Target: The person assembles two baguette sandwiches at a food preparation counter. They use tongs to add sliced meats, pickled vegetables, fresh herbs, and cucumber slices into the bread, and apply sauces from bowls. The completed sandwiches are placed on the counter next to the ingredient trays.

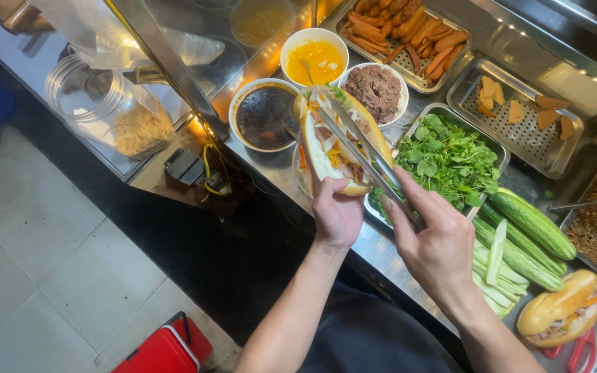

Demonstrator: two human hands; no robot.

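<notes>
My left hand holds an open, filled bread roll from below, above the steel counter. My right hand grips long metal tongs, whose tips reach into the roll's filling of pickled shreds and meat. Just behind the roll stand a bowl of dark sauce, a bowl of yellow sauce and a bowl of minced brown meat. A steel tray of green herbs lies right beside the tongs.
Whole and sliced cucumbers lie right of my right hand, with another filled roll and red-handled scissors at the counter's near right. Trays of fried sausages and fried slices sit behind. A glass jar stands at left; a red box is on the floor.
</notes>
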